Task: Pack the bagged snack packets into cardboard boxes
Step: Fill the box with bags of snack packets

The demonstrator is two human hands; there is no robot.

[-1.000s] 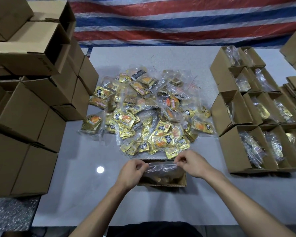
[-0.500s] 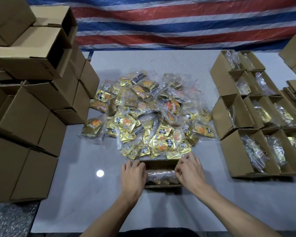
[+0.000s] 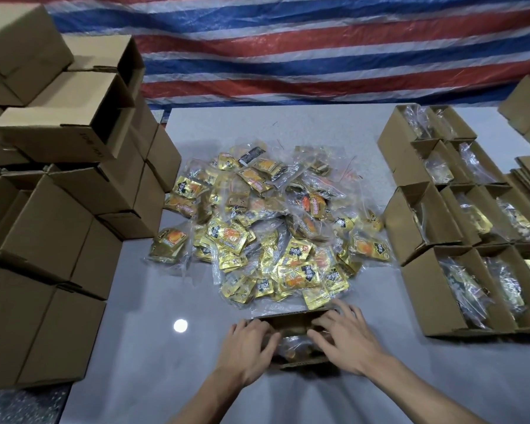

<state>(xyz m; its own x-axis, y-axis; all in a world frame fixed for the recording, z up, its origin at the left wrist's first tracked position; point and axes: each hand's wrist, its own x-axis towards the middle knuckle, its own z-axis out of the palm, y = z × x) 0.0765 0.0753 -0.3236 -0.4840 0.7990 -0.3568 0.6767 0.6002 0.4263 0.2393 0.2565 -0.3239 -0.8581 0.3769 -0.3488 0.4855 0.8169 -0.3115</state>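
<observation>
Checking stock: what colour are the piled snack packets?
The snack packets are mostly gold with orange and black print; head view.

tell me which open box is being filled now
The small box nearest the camera, under the left hand and right hand, before the snack pile; the other open boxes sit grouped at the right, untouched.

Left hand (image 3: 245, 350) and right hand (image 3: 346, 338) press flat-fingered on a clear bag of packets (image 3: 294, 345) inside an open cardboard box (image 3: 288, 321) on the grey worktop (image 3: 135, 332), just nearside of the heap of bagged snack packets (image 3: 270, 228).
</observation>
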